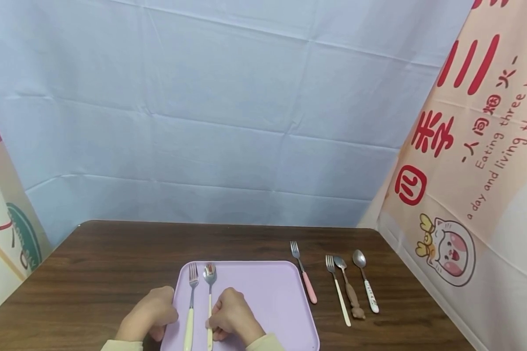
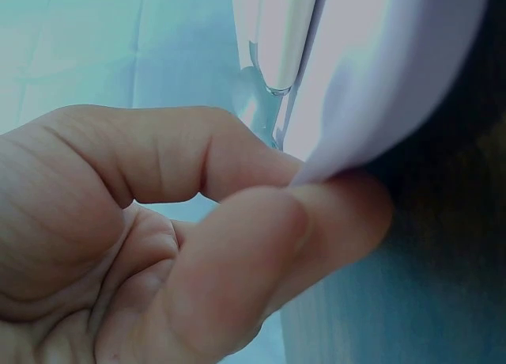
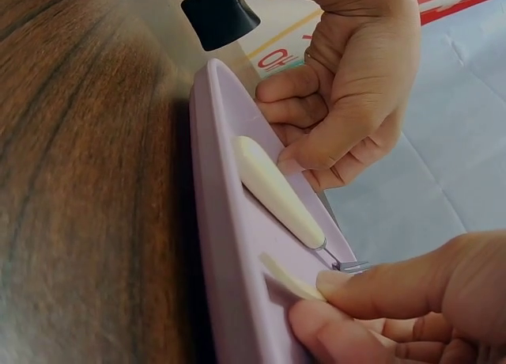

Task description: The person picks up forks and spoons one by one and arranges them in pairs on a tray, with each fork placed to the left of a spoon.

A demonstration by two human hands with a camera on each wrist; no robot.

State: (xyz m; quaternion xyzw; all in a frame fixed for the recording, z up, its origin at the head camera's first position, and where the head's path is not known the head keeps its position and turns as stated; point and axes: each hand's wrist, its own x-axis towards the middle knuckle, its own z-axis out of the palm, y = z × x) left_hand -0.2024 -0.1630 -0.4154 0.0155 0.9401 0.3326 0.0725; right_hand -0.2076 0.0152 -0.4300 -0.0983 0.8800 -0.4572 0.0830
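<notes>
A lilac tray [image 1: 268, 295] lies on the dark wooden table, reaching past the bottom of the head view. My left hand [image 1: 153, 312] pinches its left rim between thumb and fingers, as the left wrist view shows up close. In the tray's left part lies a fork [image 1: 190, 307] with a cream handle, tines away from me. Just right of it is a spoon [image 1: 210, 278] with a slim cream handle, bowl also away. My right hand [image 1: 234, 314] pinches that spoon's handle between thumb and index finger, low over the tray; the fingers cover part of the handle.
Right of the tray lie a pink-handled fork [image 1: 307, 282], a white-handled fork [image 1: 340, 297], a spoon with a brown figured handle [image 1: 351, 295] and a spoon with a white patterned handle [image 1: 369, 290]. A pale blue cloth [image 1: 219, 122] hangs behind the table [image 1: 114, 258].
</notes>
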